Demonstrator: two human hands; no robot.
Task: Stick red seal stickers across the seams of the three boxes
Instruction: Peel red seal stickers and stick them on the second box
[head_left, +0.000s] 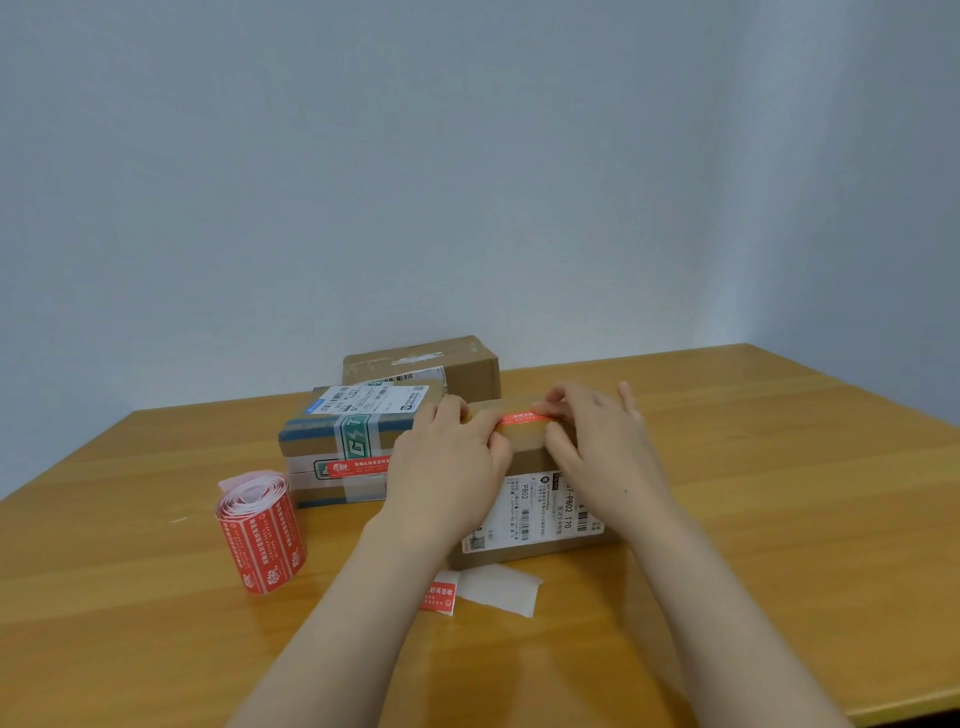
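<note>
Pressure from the middle outward is what this step wants, in my judgement. The red seal sticker (522, 417), a narrow printed paper strip, should be smoothed flat along the top of the brown cardboard box (527, 452). It should then be rubbed down so it bridges the seam without bubbles or a skewed line. That box stands nearest the near edge of the light wooden table (753, 493), with its white shipping label facing the person.

The sticker lies along the box's upper front edge, stretched between the two hands. The left hand (447, 462) has its fingers curled down on the sticker's left end. The right hand (597, 447) pinches the right end between thumb and forefinger, little finger lifted. The strip's bare middle therefore sits between the two grips, and seems to touch the cardboard. Fingers hide whether the seam runs just under it.

Toward the far edge, a cardboard box bound in green-and-white tape (337, 441) already carries a red sticker on its front. A plain brown carton (441, 364) behind it shows none. A roll of red stickers (262, 530) stands toward the left edge, and a scrap of white backing paper (498, 587) lies just before the near box.
</note>
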